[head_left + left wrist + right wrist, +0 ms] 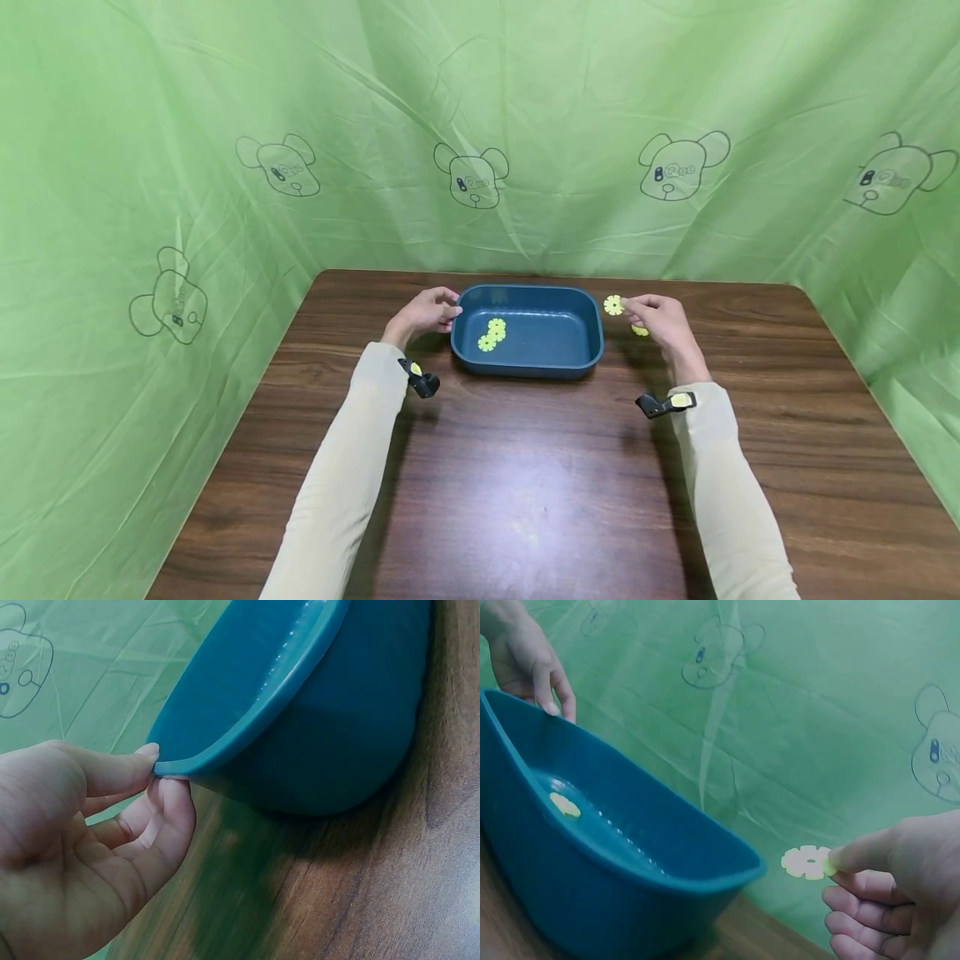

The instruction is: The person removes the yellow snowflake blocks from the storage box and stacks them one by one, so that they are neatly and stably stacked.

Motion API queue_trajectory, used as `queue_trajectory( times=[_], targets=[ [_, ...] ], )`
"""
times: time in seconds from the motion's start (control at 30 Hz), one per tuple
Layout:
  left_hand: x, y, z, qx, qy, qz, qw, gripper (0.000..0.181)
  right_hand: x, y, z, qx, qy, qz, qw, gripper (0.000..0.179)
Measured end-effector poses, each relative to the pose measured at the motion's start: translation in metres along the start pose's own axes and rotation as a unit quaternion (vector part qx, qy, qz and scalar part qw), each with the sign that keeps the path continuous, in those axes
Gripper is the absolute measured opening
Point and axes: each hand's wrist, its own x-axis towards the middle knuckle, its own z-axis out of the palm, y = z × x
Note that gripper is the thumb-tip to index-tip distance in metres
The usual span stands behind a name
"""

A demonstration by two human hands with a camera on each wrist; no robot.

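Observation:
A blue rectangular tub with rounded corners stands on the table, several yellow flower-shaped discs lying together at the left of its floor. My left hand is at the tub's left end, thumb on top of the rim and fingers beneath, pinching the rim in the left wrist view. Just past the tub's right end, my right hand pinches another yellow flower-shaped disc by its edge between thumb and forefinger. A further yellow disc shows under the right hand, partly hidden by it.
Dark wood-grain table extends on all sides of the tub. A green curtain printed with bear heads hangs along the table's back and sides. Each wrist bears a small black camera mount over a pale sleeve.

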Motion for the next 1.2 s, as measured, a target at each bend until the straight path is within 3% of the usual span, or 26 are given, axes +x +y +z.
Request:
queue_trajectory(
  times=[0.1, 0.17, 0.2, 0.37, 0.93, 1.2],
  targets=[
    [0.000, 0.000, 0.001, -0.004, -0.001, -0.001, 1.0000, 0.034, 0.001, 0.007, -0.006, -0.006, 0.006, 0.011, 0.9999, 0.027],
    [-0.001, 0.000, 0.001, -0.003, -0.002, 0.000, 1.0000, 0.034, 0.001, 0.010, -0.011, -0.012, 0.012, 0.020, 0.9997, 0.032],
    [-0.001, 0.000, 0.001, -0.002, -0.003, 0.000, 1.0000, 0.034, -0.005, 0.004, -0.011, -0.044, 0.025, 0.033, 0.9982, 0.035],
    [0.000, -0.001, 0.000, -0.001, -0.004, 0.001, 1.0000, 0.035, -0.004, 0.010, -0.023, -0.054, 0.027, 0.049, 0.9970, 0.046],
    [-0.001, -0.002, 0.000, -0.008, -0.004, -0.001, 1.0000, 0.035, 0.007, 0.039, -0.037, -0.094, 0.049, 0.088, 0.9905, 0.044],
    [-0.003, 0.001, 0.000, -0.006, -0.003, -0.002, 1.0000, 0.035, 0.010, 0.044, -0.039, -0.189, 0.078, 0.093, 0.9745, 0.041]
  ],
)
